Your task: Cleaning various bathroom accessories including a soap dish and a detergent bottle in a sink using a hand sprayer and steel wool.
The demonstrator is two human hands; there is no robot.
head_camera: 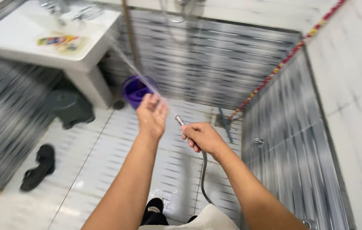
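In a tiled bathroom, the right hand [202, 137] closes around a spray hose [203, 170], its metal nozzle [179, 120] angled up toward the far left. The limp, likely slippery hose looks best gripped just behind the nozzle. The left hand [152, 115] spreads open in the water jet [125, 59]; beyond sit a purple bucket [135, 90] and white basin [49, 38].

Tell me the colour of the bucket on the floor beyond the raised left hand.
Purple. The bucket shows best in the head view, just past the left hand.
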